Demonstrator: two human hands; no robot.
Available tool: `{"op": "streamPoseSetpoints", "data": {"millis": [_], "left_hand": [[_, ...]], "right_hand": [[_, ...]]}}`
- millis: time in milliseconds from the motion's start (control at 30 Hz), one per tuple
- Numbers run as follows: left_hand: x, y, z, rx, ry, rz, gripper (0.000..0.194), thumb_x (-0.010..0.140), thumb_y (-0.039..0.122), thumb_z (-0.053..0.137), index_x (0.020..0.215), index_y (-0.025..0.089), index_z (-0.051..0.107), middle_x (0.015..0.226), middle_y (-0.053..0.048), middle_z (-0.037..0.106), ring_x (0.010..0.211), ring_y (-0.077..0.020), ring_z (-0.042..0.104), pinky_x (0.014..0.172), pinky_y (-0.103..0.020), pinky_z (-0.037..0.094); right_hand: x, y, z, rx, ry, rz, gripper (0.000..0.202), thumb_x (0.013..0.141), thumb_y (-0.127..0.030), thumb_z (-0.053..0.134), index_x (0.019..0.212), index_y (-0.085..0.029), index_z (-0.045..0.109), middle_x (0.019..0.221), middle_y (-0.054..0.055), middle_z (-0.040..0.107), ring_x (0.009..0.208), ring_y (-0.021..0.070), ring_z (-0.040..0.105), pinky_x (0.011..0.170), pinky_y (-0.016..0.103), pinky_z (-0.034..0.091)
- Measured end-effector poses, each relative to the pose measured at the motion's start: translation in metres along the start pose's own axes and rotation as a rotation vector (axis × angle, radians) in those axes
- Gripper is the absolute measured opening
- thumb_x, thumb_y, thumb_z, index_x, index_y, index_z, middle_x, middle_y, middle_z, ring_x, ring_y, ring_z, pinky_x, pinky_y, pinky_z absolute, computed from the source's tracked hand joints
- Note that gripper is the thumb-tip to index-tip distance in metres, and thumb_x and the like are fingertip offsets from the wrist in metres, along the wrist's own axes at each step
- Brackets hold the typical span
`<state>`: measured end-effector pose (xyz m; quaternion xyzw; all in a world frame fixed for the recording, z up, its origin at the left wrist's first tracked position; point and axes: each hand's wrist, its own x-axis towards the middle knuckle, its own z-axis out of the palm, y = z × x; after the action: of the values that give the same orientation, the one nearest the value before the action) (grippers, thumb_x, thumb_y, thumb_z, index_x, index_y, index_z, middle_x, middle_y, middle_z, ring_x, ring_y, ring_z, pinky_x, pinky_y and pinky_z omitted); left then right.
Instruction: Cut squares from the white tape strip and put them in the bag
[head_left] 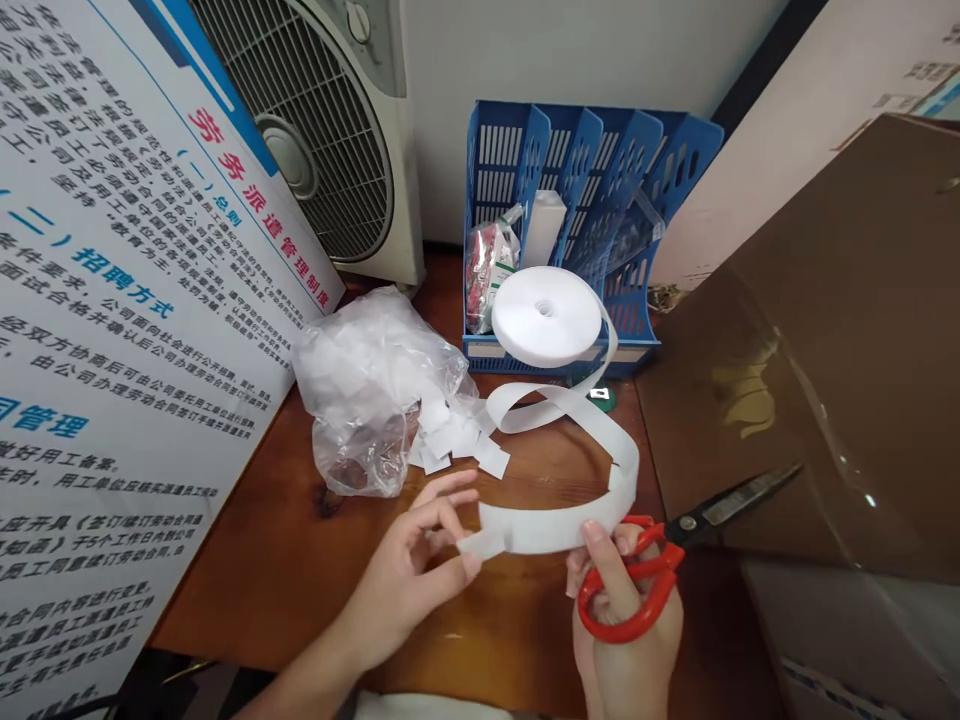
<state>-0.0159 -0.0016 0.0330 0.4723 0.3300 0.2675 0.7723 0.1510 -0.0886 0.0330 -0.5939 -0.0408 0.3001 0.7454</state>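
Observation:
My left hand [420, 560] pinches a short white tape piece [482, 545] between thumb and fingers. This piece lies against the free end of a long white tape strip [551, 528]; whether the two are joined I cannot tell. My right hand [626, 610] presses its thumb on the strip and also holds red-handled scissors [652, 590]. A finger passes through a handle loop, and the dark blades point up and right, away from the strip. Behind my hands the strip twists back to a white tape roll [547, 315] at the blue file rack.
Cut white pieces [450, 432] spill from a clear plastic bag [382, 390] on the wooden table [480, 630]. A blue file rack [592, 220] stands behind, with a box fan [307, 130] to its left. A printed board [142, 300] and a brown carton [817, 360] flank the table.

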Motion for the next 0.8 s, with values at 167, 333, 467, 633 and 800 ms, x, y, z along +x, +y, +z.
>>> {"op": "streamPoseSetpoints", "data": {"millis": [167,333,467,633,800], "left_hand": [[0.005,0.001,-0.015,0.08,-0.22,-0.026,0.015,0.08,0.011,0.073,0.075,0.017,0.061,0.156,-0.01,0.04,0.145,-0.034,0.034,0.11,-0.046,0.04],[0.022,-0.014,-0.002,-0.108,-0.238,-0.076,0.023,0.078,0.015,0.076,0.072,0.016,0.054,0.131,-0.013,0.06,0.114,-0.0251,0.062,0.092,-0.034,0.049],[0.028,-0.017,0.008,-0.164,-0.16,-0.136,0.031,0.078,0.023,0.078,0.073,0.017,0.048,0.073,0.0,0.062,0.065,-0.0109,0.057,0.06,-0.02,0.038],[0.027,-0.018,0.018,-0.113,-0.07,-0.129,0.032,0.079,0.025,0.077,0.074,0.019,0.046,0.057,0.008,0.042,0.051,-0.0057,0.032,0.051,-0.019,0.023],[0.024,-0.009,0.022,0.001,-0.136,-0.104,0.02,0.079,0.015,0.072,0.071,0.016,0.054,0.103,-0.008,0.063,0.078,-0.0141,0.062,0.067,-0.024,0.045]], "right_hand": [[0.004,-0.007,-0.011,-0.002,-0.065,0.05,0.036,0.077,-0.02,0.081,0.076,-0.021,0.045,0.062,-0.011,0.043,0.039,0.0041,0.044,0.039,0.017,0.036],[0.005,-0.013,-0.019,0.0,-0.129,0.128,0.038,0.081,-0.023,0.078,0.075,-0.022,0.041,0.052,-0.013,0.038,0.035,0.0041,0.038,0.037,0.016,0.032],[0.0,-0.02,-0.023,-0.006,-0.148,0.094,0.033,0.084,-0.025,0.075,0.077,-0.023,0.042,0.053,-0.011,0.042,0.04,0.0068,0.041,0.039,0.018,0.034],[-0.015,-0.004,-0.017,-0.111,-0.064,-0.073,0.032,0.082,-0.027,0.077,0.08,-0.024,0.045,0.06,-0.007,0.057,0.048,0.0103,0.055,0.044,0.019,0.041],[-0.021,0.015,-0.005,-0.086,0.034,-0.057,0.039,0.075,-0.021,0.085,0.078,-0.022,0.046,0.063,-0.009,0.054,0.054,0.0118,0.062,0.045,0.018,0.044]]}}
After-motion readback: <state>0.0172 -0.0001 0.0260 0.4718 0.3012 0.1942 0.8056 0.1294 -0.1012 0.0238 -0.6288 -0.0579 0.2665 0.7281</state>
